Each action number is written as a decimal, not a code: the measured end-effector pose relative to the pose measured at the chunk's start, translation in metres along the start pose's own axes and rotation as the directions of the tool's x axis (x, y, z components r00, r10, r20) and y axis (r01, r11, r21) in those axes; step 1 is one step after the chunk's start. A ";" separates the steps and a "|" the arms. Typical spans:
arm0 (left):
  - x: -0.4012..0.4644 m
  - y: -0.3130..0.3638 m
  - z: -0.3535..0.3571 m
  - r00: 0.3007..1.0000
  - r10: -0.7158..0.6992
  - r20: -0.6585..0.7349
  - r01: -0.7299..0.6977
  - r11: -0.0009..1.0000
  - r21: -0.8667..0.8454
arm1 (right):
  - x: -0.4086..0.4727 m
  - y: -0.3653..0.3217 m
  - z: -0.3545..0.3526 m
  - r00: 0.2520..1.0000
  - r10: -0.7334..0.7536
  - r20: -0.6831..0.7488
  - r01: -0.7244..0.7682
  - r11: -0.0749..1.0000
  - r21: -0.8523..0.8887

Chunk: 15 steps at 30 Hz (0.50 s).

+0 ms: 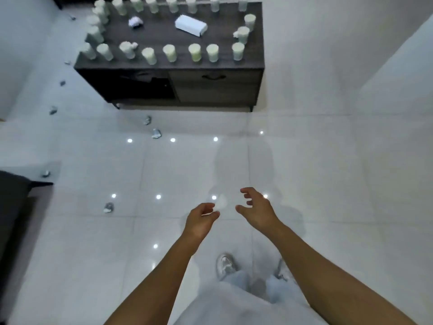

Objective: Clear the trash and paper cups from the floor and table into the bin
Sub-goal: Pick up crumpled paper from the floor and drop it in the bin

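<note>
Viewpoint: while the person stands on a glossy white tiled floor (304,160), the head camera looks down past both bare forearms.
Left hand: the left hand (201,219) is held out at about waist height over the floor, fingers loosely curled toward the thumb; the view is soft here, but it seems to hold nothing.
Right hand: the right hand (256,206) is just beside the left one, fingers spread and bent, holding nothing.
Paper cups: many pale paper cups (194,52) stand upright around the edges of a dark wooden cabinet table (210,85), well ahead of both hands and beyond their reach.
Other items on the table: a white tissue pack (191,25) lies near the middle of the top, and a crumpled white paper ball (135,21) lies to its left.
Floor trash: small crumpled scraps are scattered to the left of the hands. One scrap (109,207) lies nearest, level with the left hand; another pair (155,133) lies in front of the table, and more trail along the left wall (53,110).
Feet: a silver-white shoe (226,265) shows below the hands.
Left edge: a dark piece of furniture (14,207) juts into view.
</note>
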<state>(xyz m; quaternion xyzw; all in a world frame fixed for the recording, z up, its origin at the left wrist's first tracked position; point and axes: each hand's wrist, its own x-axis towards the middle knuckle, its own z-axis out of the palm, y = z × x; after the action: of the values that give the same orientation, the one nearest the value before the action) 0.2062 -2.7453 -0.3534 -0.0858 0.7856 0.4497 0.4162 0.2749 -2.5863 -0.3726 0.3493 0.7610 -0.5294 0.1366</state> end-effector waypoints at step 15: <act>0.029 -0.079 -0.254 0.890 -0.315 -0.330 0.089 0.830 -0.551 | 0.102 -0.196 0.229 0.871 -0.090 0.483 0.316 0.855 -0.411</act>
<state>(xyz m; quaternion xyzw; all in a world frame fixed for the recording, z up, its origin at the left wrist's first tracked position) 0.0813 -2.9818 -0.3619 -0.3715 0.6891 0.5696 0.2504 0.0317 -2.7911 -0.3845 0.0889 0.8486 -0.4028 0.3311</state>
